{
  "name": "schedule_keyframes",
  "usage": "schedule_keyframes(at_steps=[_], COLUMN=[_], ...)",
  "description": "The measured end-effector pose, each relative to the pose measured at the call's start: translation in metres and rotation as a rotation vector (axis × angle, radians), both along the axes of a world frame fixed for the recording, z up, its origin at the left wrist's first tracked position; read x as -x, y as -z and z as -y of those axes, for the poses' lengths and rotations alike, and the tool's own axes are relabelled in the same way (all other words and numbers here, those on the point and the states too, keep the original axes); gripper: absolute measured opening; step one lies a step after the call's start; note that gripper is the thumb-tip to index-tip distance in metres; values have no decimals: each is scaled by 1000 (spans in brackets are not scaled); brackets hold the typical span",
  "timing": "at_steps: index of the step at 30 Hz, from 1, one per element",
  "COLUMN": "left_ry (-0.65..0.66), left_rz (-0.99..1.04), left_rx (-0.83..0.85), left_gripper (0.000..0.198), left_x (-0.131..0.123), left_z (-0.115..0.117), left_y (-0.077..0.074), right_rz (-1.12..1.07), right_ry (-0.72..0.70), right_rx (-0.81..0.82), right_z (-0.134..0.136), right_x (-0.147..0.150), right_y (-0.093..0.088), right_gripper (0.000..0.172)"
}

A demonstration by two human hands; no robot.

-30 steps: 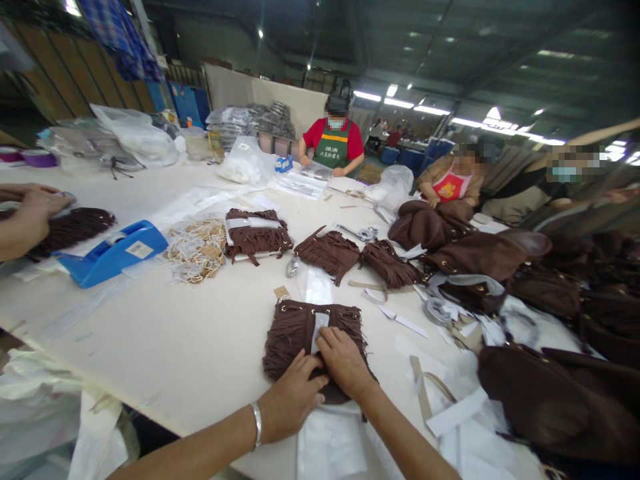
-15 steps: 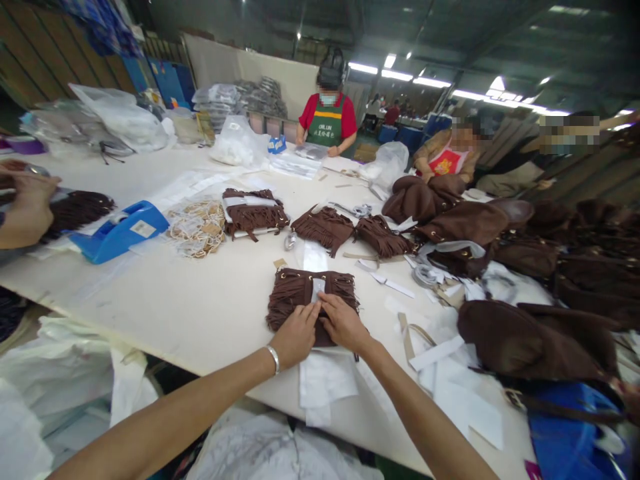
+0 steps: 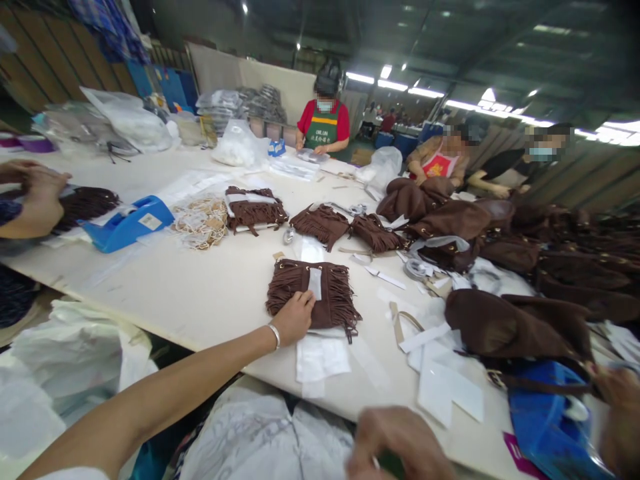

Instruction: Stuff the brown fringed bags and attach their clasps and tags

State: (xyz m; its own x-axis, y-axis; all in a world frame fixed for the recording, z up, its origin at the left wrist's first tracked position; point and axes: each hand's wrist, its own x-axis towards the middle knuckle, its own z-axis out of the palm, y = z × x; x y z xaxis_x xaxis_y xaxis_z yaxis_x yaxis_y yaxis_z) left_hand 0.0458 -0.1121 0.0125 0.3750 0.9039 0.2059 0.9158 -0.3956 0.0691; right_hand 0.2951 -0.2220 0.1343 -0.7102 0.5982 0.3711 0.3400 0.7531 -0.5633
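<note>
A dark brown fringed bag (image 3: 333, 287) lies flat on the table in front of me, with a pale strip (image 3: 315, 283) across its upper middle. My left hand (image 3: 293, 319) rests on the bag's lower left part, open, its fingertips just below the strip. White paper or cloth (image 3: 323, 360) sticks out beneath the bag's near edge. My right hand (image 3: 400, 443) is apart from the bag, low in the view by the table's front edge. Motion smears its fingers, which look bent; whether they hold anything is unclear.
Brown bags (image 3: 520, 320) heap up at right, near a blue tape dispenser (image 3: 540, 427) and another person's hand (image 3: 617, 407). A second blue dispenser (image 3: 130, 223) and stringed tags (image 3: 200, 223) lie left. A person in a green apron (image 3: 323, 127) works across the table (image 3: 200, 300).
My right hand has left the bag and moved down toward me. My left hand stays on the bag, and the pale strip now shows more fully.
</note>
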Motion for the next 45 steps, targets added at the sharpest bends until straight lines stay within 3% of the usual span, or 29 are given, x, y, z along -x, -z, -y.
schedule_keyframes(at_steps=[2,6,9,11,14,19,23,25,28,33,37,43,45], left_ry=[-5,-20,-14,-13,-20,-34,-41,-38,-32,-45,-45,-42,-40], left_rz=[-13,-19,-17,-12,2,36,58,63,65,68,67,69,72], left_rx=[-13,-28,-36,-43,-47,-21,9,19,26,31,24,23,27], left_gripper=[44,45,45,44,45,46,47,48,49,49,49,49,49], left_x=[0,0,0,0,0,1,2,3,3,2,2,2,2], left_z=[1,0,0,0,0,-1,-1,-2,-1,0,1,1,1], left_y=[0,1,2,3,4,7,10,9,8,7,5,4,5], right_rz=[73,258,249,203,171,181,251,306,352,295,187,144,189], right_ry=[66,125,128,124,147,175,144,129,164,214,262,231,215], right_rx=[-66,-313,-413,-455,-472,-324,-274,-290,-341,-309,-182,-184,-203], right_z=[-11,-20,-16,-14,-16,-17,-14,-13,-10,-2,-7,-16,-13], right_x=[19,37,31,26,21,16,11,11,15,23,25,22,19], right_y=[32,108,149,161,160,136,131,137,146,147,134,126,128], right_gripper=[17,41,20,11,19,17,52,56,48,14,18,16,30])
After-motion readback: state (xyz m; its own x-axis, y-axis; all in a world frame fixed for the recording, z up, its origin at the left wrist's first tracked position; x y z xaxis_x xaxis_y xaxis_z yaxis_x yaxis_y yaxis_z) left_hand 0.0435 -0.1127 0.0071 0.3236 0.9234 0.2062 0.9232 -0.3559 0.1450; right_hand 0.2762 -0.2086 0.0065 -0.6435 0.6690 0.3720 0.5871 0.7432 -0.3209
